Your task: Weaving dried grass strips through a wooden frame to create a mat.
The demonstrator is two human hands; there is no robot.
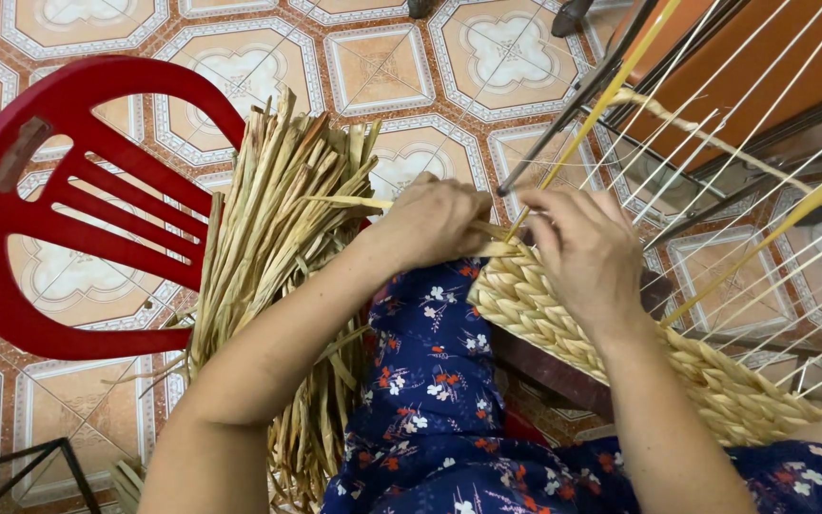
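Left hand (435, 221) pinches a dried straw strand (354, 202); right hand (587, 249) appears to press, fingers curled, on the woven mat (563, 319) across the lap. Straw bundle (273, 247) leans on red chair (59, 200).

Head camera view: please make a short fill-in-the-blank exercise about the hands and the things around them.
1. Both hands, left hand and right hand, work on a woven ____ strip.
2. The plastic chair is ____.
3. The bundle of dried leaves leans against the ____.

Missing words: straw; red; chair
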